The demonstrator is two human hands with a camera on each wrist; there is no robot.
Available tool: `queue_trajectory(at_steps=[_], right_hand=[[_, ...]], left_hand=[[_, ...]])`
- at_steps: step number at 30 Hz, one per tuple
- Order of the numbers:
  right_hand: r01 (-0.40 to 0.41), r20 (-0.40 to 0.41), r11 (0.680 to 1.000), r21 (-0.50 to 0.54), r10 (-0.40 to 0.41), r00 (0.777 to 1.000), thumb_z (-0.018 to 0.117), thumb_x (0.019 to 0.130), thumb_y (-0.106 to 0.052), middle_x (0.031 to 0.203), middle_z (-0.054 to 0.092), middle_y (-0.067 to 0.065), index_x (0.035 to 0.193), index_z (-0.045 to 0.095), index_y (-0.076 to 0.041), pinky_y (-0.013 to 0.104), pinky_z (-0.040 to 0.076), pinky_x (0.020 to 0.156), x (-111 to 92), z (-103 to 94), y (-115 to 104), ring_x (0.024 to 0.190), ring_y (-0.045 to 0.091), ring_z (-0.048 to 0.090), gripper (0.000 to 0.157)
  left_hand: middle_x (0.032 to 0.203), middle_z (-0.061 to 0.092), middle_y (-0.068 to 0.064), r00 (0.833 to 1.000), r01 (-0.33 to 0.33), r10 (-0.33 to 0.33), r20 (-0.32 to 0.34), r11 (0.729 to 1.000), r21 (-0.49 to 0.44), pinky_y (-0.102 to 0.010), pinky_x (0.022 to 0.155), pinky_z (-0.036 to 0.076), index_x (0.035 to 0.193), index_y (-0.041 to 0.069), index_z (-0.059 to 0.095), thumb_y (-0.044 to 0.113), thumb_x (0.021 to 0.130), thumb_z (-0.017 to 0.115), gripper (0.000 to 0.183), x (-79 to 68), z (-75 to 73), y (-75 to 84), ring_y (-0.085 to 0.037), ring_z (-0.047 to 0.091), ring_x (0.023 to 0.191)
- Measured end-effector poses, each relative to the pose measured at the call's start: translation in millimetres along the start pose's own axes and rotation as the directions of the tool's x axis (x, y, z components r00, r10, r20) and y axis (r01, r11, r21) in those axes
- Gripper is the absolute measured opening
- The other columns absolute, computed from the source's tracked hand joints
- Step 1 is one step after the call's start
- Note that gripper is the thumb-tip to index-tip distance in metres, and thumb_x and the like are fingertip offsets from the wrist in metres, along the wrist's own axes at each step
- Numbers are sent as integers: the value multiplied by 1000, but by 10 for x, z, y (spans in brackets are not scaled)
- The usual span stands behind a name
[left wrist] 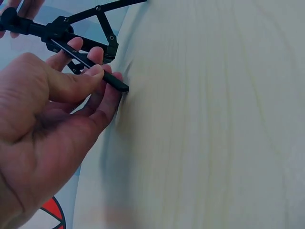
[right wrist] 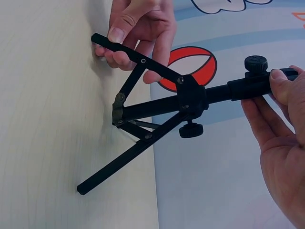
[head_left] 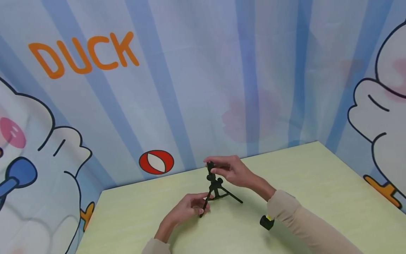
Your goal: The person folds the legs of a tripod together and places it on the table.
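Observation:
A small black tripod (head_left: 216, 188) stands upright over the table with its legs spread, one leg angling to the right and another to the left. My left hand (head_left: 188, 211) pinches the left leg near its foot between thumb and fingers; the left wrist view shows that leg (left wrist: 90, 64) under the thumb. At the top, my right hand (head_left: 236, 171) grips the tripod's upper column (right wrist: 252, 88) between thumb and fingers. Two round knobs stick out from the column, the upper knob (right wrist: 256, 65) close to the right fingers and the lower knob (right wrist: 191, 130) by the leg hub.
On the pale wood-grain table (head_left: 304, 176), a small black object with a yellow part (head_left: 266, 222) lies beside the right sleeve. A blue striped curtain (head_left: 203, 88) with cartoon ducks rises along the table's back and side edges.

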State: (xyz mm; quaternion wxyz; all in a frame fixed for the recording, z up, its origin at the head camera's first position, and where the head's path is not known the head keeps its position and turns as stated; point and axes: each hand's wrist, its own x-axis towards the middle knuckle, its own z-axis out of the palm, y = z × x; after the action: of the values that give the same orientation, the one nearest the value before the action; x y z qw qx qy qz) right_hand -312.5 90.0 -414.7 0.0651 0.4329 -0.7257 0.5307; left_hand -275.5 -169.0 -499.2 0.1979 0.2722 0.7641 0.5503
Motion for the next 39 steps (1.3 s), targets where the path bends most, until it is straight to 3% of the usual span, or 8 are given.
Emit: queue_trajectory(at_steps=[6,15,20,25,30,39], right_hand=[[-9,9,1000,-14,9,1000,67,99,-2,131,70,7,138,67,-8,31,59,89,-15,3,-10,110,19,72,39],[-1,2,1000,-21,1,1000,67,100,-3,131,70,6,139,67,-10,29,56,78,-27,-34,-14,107,21,72,39],[6,9,1000,-15,-6,1000,66,101,-3,131,70,7,139,66,-8,30,58,86,-44,-46,-9,114,22,70,39],[7,3,1000,-24,-7,1000,67,100,-2,132,70,6,139,67,-9,28,55,80,-53,-54,-13,105,20,71,39],[0,5,1000,2,0,1000,66,100,-2,134,69,7,139,66,-7,31,58,91,-57,-36,2,115,21,69,39],[-5,16,1000,-3,5,1000,66,101,-1,132,70,7,138,67,-6,35,57,95,-42,-70,9,119,23,68,38]], left_hand=[[117,71,-25,996,-64,69,-51,993,104,-22,77,48,143,-7,57,-21,87,51,58,17,-2,-36,-27,65,94],[116,69,-33,985,-154,157,-67,987,40,-20,74,51,141,-15,54,-25,83,55,58,78,80,-100,-37,68,93],[124,68,-28,981,-155,160,-114,987,46,-21,78,53,141,-15,53,-25,84,54,58,75,124,-111,-37,69,97],[126,68,-27,978,-139,145,-147,989,46,-23,82,56,142,-14,53,-23,87,54,56,80,160,-102,-41,69,102],[129,67,-27,975,-127,135,-178,990,60,-26,85,57,143,-13,53,-22,87,53,56,65,182,-107,-41,69,106],[113,73,-21,989,-83,98,-109,988,132,-26,87,55,144,-6,57,-17,94,54,51,44,171,-29,-32,68,100]])
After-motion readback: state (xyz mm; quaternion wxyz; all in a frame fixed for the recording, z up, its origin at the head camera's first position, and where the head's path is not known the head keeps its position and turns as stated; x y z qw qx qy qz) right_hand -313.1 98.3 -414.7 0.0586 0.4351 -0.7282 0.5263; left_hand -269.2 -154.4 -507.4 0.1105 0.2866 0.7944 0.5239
